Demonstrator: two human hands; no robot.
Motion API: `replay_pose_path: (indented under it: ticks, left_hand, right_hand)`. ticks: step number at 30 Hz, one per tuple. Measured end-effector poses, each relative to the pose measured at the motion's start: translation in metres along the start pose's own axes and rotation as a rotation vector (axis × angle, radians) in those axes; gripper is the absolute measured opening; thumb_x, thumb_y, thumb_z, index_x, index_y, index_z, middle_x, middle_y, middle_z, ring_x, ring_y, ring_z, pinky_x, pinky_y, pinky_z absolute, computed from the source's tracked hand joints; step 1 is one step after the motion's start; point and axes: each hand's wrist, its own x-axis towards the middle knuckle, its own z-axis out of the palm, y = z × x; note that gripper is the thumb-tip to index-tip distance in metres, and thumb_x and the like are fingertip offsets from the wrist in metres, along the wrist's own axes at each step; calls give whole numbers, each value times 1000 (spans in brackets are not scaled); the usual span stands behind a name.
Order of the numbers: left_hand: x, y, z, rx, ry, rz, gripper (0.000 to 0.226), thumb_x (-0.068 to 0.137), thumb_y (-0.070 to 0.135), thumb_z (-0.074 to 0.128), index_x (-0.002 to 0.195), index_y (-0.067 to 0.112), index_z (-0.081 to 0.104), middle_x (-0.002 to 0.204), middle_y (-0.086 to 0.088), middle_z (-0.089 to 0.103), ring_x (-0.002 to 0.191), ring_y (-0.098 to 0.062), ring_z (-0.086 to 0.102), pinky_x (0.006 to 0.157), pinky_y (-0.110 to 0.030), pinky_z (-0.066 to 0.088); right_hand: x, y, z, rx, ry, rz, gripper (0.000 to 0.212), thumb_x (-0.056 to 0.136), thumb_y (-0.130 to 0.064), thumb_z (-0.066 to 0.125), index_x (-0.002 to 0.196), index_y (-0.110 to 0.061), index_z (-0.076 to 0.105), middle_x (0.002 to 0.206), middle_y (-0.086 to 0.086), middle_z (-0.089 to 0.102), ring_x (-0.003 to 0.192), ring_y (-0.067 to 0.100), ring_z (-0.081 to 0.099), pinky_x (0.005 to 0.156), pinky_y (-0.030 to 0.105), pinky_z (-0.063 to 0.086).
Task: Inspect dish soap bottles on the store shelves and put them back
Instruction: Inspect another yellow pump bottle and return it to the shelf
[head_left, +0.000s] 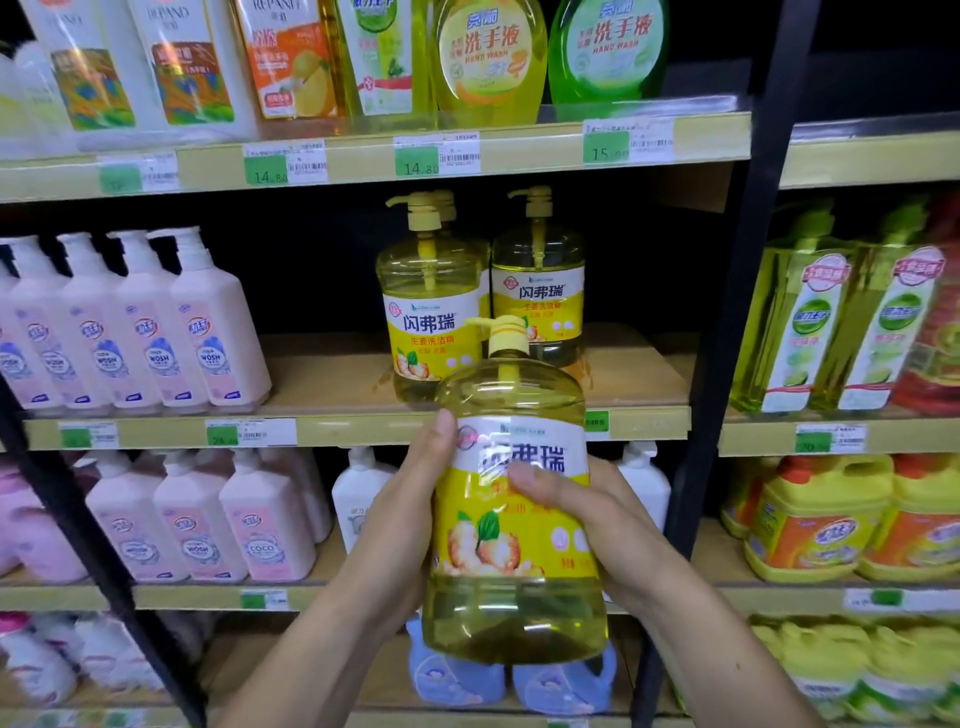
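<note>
Both hands, left hand (410, 499) and right hand (597, 525), fingers curled, grip a yellow soap bottle (514, 519) (pump on top) upright before the shelf (353, 431).

You are standing in a shop, facing a shelving unit (358, 431) whose front edges carry green price tags (418, 161) with barcodes, some reading 14.80. Each tier holds rows of identical goods: pink pump bottles (208, 332) toward the left edge, yellow dish soap bottles (434, 312) at the middle, hand wash bottles (488, 57) on the tier above.
</note>
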Motion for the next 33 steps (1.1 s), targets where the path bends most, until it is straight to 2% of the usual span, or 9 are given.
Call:
replay_pose_path:
  ticks: [1,4,7,10,13,17,25,30,33]
  left_hand:
    - [-3,-1,1,-2,7,5,61,89,67,76,136,30,70,141,-19,70,128,-41,70,104,-57,59]
    - [-7,-5,2,26,8,84,106,69,74,89,156,26,53,153,-12,63,140,-35,62,112,-54,54]
    - [-16,-8,2,10,-80,164,84,82,67,84,156,47,49,158,6,59,144,-22,60,109,-46,56]
    - [-23,-13,3,115,-133,288,78,92,58,80,160,50,43,165,9,51,150,-20,52,118,-44,48]
    - [-23,-9,7,336,-121,456,90,87,44,89,162,45,40,166,7,47,149,-18,52,111,-31,53]
    - [-19,-3,10,567,2,585,79,86,34,90,153,51,51,165,9,48,153,-20,47,109,-43,57]
    - [-26,10,27,609,95,658,71,87,20,91,145,49,62,152,11,62,151,-19,50,96,-19,57]
    - [-28,12,36,655,131,710,71,86,23,90,145,50,61,154,15,60,149,-17,52,96,-20,58]
    - [-25,11,38,666,210,736,80,80,33,94,150,44,56,147,19,65,136,-6,63,102,-22,57]
  right_hand:
    - [2,0,1,83,20,35,85,50,-55,103,121,-14,80,122,20,78,114,41,75,103,57,58]
    - [8,-7,4,288,47,120,93,51,-48,104,127,-3,76,129,27,73,121,48,70,107,61,55]
    - [13,-18,5,431,14,128,64,76,-46,90,124,-5,79,130,25,73,115,41,75,92,52,63]
    - [18,-25,3,501,-18,91,48,92,-47,72,120,-9,81,127,21,76,109,36,78,86,48,65]
    - [22,-30,4,544,-17,48,48,91,-50,69,112,-10,84,117,17,80,100,32,80,78,44,65]
    - [27,-33,4,548,-18,49,54,91,-56,67,115,-10,83,117,16,79,100,31,80,79,42,65]
    - [30,-40,11,553,6,63,67,91,-62,66,136,-12,71,121,17,75,100,32,78,81,44,65]
    - [30,-41,10,563,-14,13,58,90,-63,59,101,-13,86,100,12,81,88,27,81,73,39,66]
    - [23,-40,14,579,11,-36,67,107,-54,39,78,-18,88,80,1,82,75,11,81,63,26,64]
